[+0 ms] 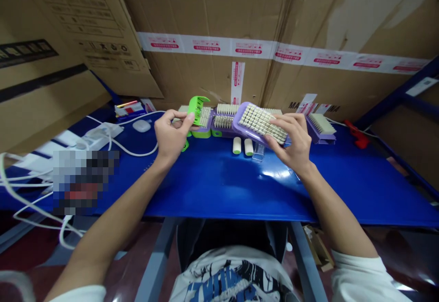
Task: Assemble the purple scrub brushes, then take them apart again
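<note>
My left hand (pixel 173 135) grips a bright green plastic piece (pixel 196 110) with slots in it, held up over the back of the table. In my right hand (pixel 293 142) is a purple tray (pixel 243 126) filled with rows of small cream pegs (pixel 262 121), tilted toward me. Behind both hands stand more purple trays with cream pegs (pixel 223 121), some with green parts. Two cream cylinders with green ends (pixel 237 145) stand just below them, beside a small clear plastic piece (pixel 258 153).
Another purple tray of pegs (pixel 321 126) and a red object (pixel 358 135) lie at the back right of the blue table (pixel 212 183). White cables, a power strip (pixel 98 135) and a white mouse (pixel 141 125) occupy the left. Cardboard (pixel 212 14) walls the back.
</note>
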Demonstrator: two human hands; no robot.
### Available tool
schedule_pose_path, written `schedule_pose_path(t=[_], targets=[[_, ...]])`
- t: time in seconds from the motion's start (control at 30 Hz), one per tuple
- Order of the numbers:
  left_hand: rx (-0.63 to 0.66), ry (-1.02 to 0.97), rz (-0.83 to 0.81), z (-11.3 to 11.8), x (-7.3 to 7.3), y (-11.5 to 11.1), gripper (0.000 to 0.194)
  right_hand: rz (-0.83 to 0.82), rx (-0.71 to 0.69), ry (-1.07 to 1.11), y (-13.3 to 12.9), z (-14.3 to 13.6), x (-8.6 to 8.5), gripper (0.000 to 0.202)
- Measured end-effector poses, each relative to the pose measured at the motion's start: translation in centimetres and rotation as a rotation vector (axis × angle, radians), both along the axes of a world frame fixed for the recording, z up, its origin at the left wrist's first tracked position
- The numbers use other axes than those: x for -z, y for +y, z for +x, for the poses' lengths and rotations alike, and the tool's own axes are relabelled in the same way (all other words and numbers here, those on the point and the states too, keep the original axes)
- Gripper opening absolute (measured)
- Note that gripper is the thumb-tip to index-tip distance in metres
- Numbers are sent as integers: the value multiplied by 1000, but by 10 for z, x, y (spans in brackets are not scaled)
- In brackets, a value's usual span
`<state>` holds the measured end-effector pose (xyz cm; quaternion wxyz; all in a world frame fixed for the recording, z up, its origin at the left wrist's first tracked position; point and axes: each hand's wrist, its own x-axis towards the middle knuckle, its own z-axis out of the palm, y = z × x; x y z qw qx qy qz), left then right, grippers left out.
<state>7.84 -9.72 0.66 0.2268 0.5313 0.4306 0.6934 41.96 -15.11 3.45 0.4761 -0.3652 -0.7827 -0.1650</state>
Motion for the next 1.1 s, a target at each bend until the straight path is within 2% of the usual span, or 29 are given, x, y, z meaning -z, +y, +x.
schedule_pose_path(t=[0.13,0.23,0.33,0.4,0.47,0.57,0.63,0.8,0.93,1.1], targets=[[78,29,-60,13,7,-8,51,169,-93,-91,7,-1,7,31],[88,24,-41,23,9,-17,51,192,-135,-151,8,-5,10,34],[288,104,-33,29,10,-27,48,171,-201,-151,6,-12,13,36],[463,191,-26,29,11,-32,61,154,-237,-124,4,-15,13,36],[551,278,12,27,14,-34,76,108,-270,-70,2,-17,12,36],[527,413,98,23,19,-29,94,15,-346,-12,-2,-23,12,35],[527,435,146,20,20,-25,98,-19,-394,20,-4,-28,14,33],[749,318,121,11,10,-20,89,-160,-493,176,-4,-30,16,31],[732,276,151,7,0,-22,92,-233,-516,250,-4,-25,13,31],[743,268,126,7,0,-22,85,-252,-522,229,-5,-24,13,30]])
